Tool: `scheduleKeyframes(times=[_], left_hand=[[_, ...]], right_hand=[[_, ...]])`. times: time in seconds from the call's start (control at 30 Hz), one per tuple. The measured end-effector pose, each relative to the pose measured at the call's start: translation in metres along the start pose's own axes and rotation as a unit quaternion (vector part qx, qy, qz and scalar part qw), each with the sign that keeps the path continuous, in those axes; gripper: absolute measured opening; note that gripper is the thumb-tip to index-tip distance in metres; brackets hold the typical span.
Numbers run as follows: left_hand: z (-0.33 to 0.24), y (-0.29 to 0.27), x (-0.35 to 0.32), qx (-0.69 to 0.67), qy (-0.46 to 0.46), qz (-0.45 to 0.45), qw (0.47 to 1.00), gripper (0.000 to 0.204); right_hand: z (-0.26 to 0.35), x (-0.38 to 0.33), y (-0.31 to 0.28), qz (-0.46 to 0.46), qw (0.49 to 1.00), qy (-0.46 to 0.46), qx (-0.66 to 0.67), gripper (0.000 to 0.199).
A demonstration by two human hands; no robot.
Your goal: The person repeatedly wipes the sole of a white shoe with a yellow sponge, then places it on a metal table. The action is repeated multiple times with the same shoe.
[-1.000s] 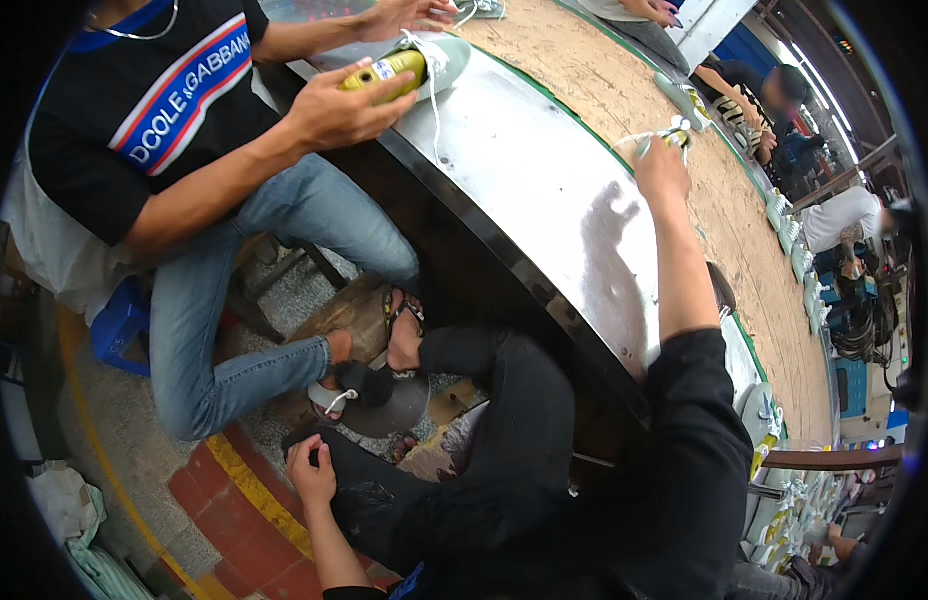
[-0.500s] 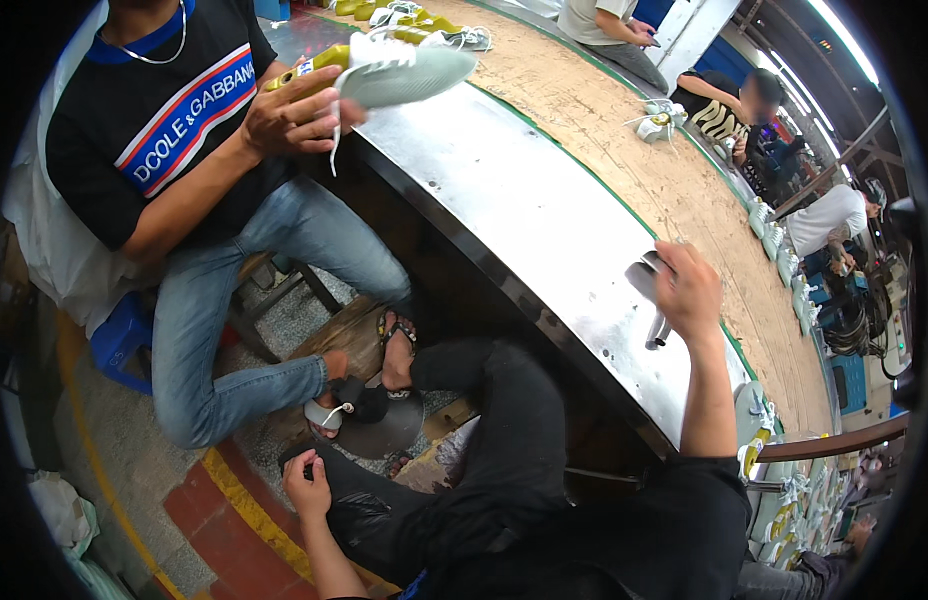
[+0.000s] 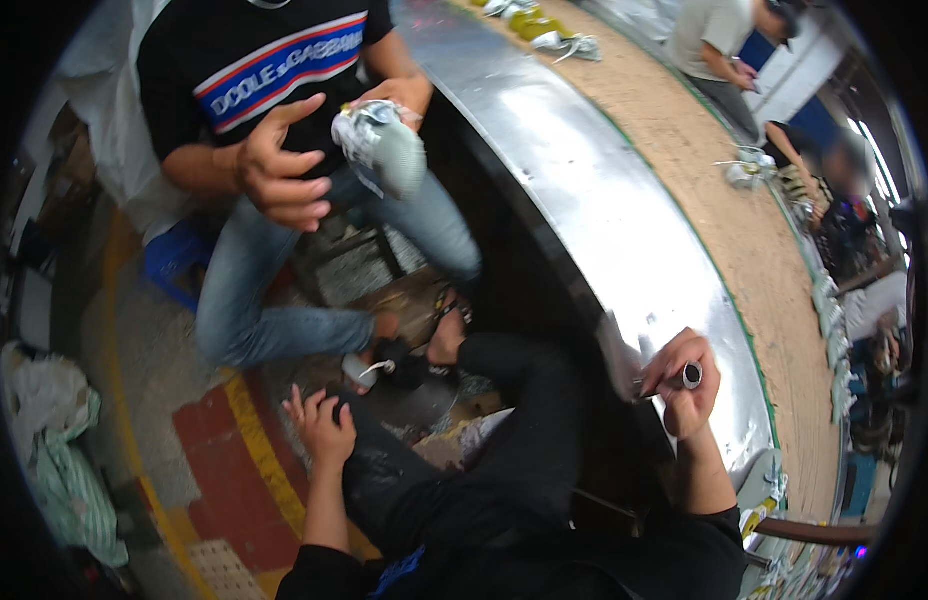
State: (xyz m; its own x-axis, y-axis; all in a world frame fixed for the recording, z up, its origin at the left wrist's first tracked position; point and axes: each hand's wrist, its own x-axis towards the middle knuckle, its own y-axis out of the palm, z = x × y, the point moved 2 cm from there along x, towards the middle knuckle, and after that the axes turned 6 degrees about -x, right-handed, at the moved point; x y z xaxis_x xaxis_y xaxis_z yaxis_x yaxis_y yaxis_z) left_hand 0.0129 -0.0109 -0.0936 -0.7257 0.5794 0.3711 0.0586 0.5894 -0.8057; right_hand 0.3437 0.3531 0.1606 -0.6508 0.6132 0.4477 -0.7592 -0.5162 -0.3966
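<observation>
My right hand (image 3: 687, 385) is closed around a metal tool with a tubular handle (image 3: 692, 375), held over the near edge of the metal-topped bench (image 3: 564, 170). The handle's round end points up out of my fist. A flat, blurred metal part of the tool (image 3: 620, 357) sticks out to the left; its exact shape cannot be made out. Resting on my left thigh, near the knee, my left hand (image 3: 322, 425) has its fingers apart and nothing in it.
Across from me sits a person in a black shirt and jeans, one hand holding a pale green shoe (image 3: 399, 160), the other spread beside it. More shoes (image 3: 544, 25) lie on the brown board (image 3: 684, 200) behind the metal strip. Shoes on a rack (image 3: 764, 500) stand at my right.
My right hand has turned, bringing the tool's handle end up and its flat part toward the bench edge. The co-worker has lowered the shoe and taken one hand off it. The view has shifted.
</observation>
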Motion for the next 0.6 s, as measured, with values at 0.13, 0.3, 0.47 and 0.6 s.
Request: scheduleKeyframes(times=[0.13,0.3,0.47,0.6], left_hand=[[0.004,0.002,-0.010,0.031,-0.091,0.035,0.995,0.023],[0.014,0.006,-0.015,-0.049,-0.142,0.040,0.988,0.028],[0.014,0.012,-0.003,-0.046,-0.165,0.081,0.982,0.033],[0.010,0.012,0.001,-0.071,-0.240,0.119,0.961,0.033]], right_hand=[[-0.020,-0.056,0.120,0.116,0.932,0.169,0.298,0.017],[-0.068,-0.120,0.227,0.118,0.846,0.274,0.441,0.011],[-0.116,-0.108,0.254,0.199,0.865,0.305,0.345,0.039],[-0.143,-0.093,0.265,0.206,0.916,0.334,0.078,0.047]])
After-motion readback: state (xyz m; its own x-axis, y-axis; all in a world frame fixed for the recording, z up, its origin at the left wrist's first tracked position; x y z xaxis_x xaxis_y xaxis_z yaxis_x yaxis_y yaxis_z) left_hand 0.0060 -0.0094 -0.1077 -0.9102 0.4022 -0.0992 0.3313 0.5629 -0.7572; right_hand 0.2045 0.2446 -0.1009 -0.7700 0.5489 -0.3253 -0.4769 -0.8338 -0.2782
